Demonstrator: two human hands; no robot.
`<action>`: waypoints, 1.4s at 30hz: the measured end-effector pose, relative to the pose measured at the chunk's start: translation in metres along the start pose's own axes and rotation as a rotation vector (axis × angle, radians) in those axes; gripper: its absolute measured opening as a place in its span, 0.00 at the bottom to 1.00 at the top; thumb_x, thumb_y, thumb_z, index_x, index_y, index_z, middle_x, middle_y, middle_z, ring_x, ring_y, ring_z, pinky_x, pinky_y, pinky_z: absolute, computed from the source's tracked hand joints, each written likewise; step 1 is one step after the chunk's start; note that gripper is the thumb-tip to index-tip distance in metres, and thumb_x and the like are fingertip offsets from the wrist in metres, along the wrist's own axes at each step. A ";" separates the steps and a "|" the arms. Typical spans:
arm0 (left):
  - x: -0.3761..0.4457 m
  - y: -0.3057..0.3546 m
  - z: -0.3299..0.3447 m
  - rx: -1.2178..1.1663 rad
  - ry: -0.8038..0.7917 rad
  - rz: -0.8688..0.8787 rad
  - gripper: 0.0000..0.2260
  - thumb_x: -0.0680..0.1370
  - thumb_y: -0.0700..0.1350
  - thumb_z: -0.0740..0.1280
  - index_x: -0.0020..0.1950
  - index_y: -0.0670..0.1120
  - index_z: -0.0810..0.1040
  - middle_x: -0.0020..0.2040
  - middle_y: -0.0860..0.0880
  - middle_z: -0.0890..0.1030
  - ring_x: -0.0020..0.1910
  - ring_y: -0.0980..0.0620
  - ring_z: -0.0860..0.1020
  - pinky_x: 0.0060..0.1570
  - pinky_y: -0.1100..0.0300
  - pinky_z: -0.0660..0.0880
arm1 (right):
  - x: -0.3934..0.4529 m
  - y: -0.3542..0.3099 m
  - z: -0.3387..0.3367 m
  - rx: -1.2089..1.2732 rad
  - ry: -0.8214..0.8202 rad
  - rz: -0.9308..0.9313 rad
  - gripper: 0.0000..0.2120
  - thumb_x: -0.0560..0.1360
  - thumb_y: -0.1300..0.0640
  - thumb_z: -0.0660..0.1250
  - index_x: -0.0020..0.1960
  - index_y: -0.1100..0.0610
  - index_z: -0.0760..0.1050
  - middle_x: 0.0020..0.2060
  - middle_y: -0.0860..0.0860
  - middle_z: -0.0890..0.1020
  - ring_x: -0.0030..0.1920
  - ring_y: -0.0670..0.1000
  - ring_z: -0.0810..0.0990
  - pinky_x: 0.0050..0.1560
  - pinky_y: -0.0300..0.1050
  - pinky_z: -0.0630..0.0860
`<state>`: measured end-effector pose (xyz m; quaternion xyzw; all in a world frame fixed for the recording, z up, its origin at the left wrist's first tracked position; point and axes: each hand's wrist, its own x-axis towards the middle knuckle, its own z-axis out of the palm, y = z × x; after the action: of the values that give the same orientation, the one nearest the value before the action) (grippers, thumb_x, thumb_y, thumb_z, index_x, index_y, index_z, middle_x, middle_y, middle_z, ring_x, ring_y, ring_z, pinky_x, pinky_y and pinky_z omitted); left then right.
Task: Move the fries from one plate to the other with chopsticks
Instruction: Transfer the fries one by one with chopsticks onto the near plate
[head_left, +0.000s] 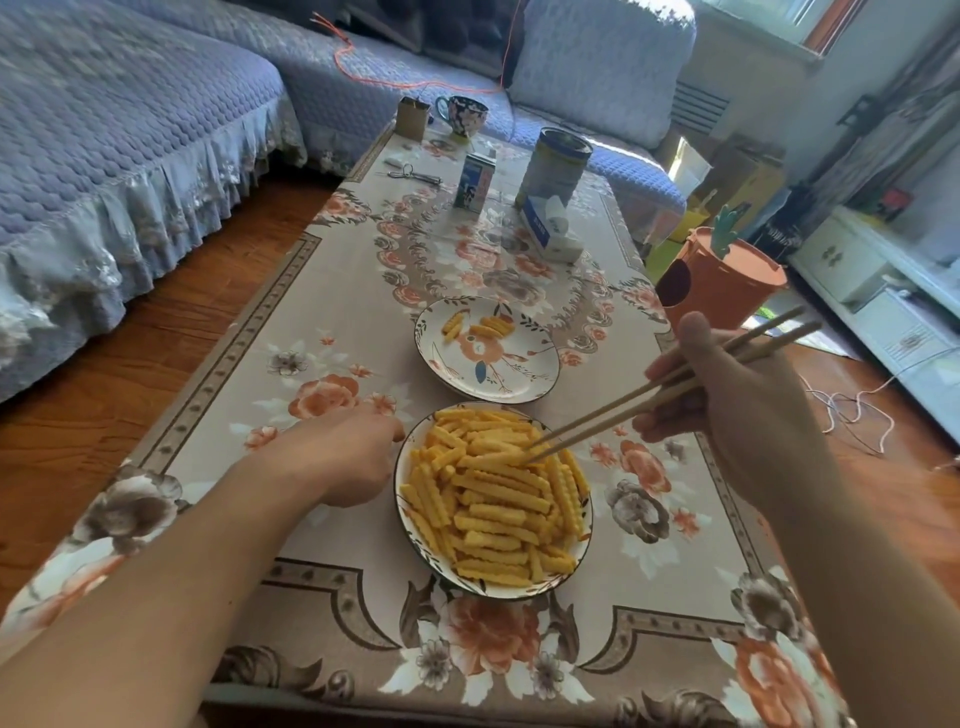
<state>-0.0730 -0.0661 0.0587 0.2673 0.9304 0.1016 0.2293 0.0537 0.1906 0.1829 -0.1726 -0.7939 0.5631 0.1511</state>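
A near plate (402, 512) on the table is heaped with crinkle-cut fries (493, 499). Just beyond it stands a second, flowered plate (540, 387) holding a few fries (475, 325) at its far left. My right hand (727, 410) grips a pair of wooden chopsticks (649, 397), whose tips dip into the top of the heap on the near plate. My left hand (348, 457) rests on the tablecloth against the near plate's left rim, fingers curled under; I cannot tell if they hold the rim.
A floral cloth covers the long table (322, 322). Farther back stand a tissue pack (550, 223), a tall tin (556, 166), a small carton (475, 182), a mug (462, 114) and scissors (410, 174). An orange bin (722, 275) sits at the right, a sofa (104, 130) at the left.
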 end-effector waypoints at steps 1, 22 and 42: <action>-0.001 0.001 0.000 0.001 0.001 -0.001 0.22 0.83 0.44 0.55 0.77 0.56 0.68 0.76 0.48 0.68 0.72 0.45 0.69 0.68 0.49 0.70 | -0.005 0.002 -0.001 -0.028 -0.024 0.012 0.23 0.80 0.47 0.61 0.44 0.68 0.77 0.32 0.65 0.82 0.30 0.63 0.84 0.31 0.51 0.84; 0.000 0.000 0.001 0.005 0.013 -0.002 0.19 0.82 0.44 0.54 0.72 0.56 0.71 0.72 0.50 0.69 0.69 0.46 0.70 0.60 0.50 0.72 | 0.124 0.045 0.070 -0.129 0.177 -0.132 0.14 0.84 0.53 0.64 0.49 0.63 0.82 0.35 0.60 0.85 0.36 0.59 0.87 0.44 0.59 0.85; -0.002 0.003 0.003 0.017 0.022 -0.019 0.19 0.82 0.46 0.55 0.72 0.57 0.71 0.72 0.49 0.69 0.70 0.46 0.70 0.64 0.49 0.72 | 0.041 0.007 0.023 0.111 0.230 -0.032 0.22 0.85 0.49 0.60 0.41 0.64 0.77 0.26 0.54 0.81 0.28 0.57 0.83 0.32 0.52 0.85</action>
<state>-0.0693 -0.0645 0.0577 0.2595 0.9361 0.0943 0.2178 0.0077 0.1914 0.1708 -0.2146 -0.7417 0.5800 0.2596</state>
